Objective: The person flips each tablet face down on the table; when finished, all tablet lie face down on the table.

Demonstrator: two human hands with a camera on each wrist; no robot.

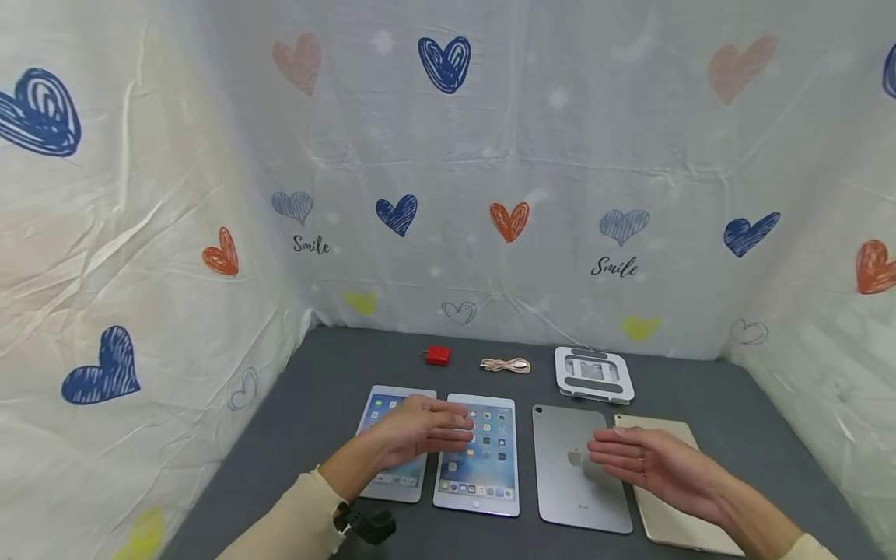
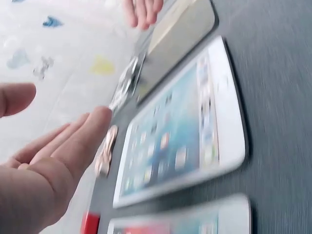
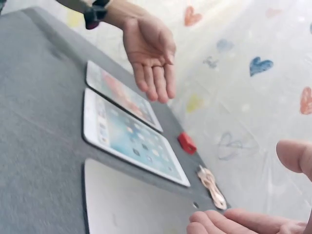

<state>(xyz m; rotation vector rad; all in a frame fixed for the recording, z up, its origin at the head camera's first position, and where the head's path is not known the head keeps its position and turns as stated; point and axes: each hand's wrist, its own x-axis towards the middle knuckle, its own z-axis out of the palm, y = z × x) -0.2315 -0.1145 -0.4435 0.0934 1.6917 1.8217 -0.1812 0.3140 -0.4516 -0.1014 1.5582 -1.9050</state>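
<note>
My left hand [image 1: 428, 428] hovers with straight fingers over two white tablets whose screens are lit with app icons. The outer white tablet [image 1: 392, 493] is partly hidden by that hand; the inner white tablet [image 1: 483, 482] lies beside it. Over on the right, my right hand [image 1: 654, 465] is held above a silver tablet [image 1: 563, 467] and a gold tablet [image 1: 668, 517], both lying back side up. Its fingers are also straight, and both palms face inward. Neither hand holds anything.
Behind the tablets lie a red charger plug [image 1: 438, 356], a bundled pale cable [image 1: 505, 365] and a white folding stand [image 1: 593, 375]. The dark grey table [image 1: 336, 358] meets a white curtain [image 1: 448, 171] with printed hearts at the back and sides.
</note>
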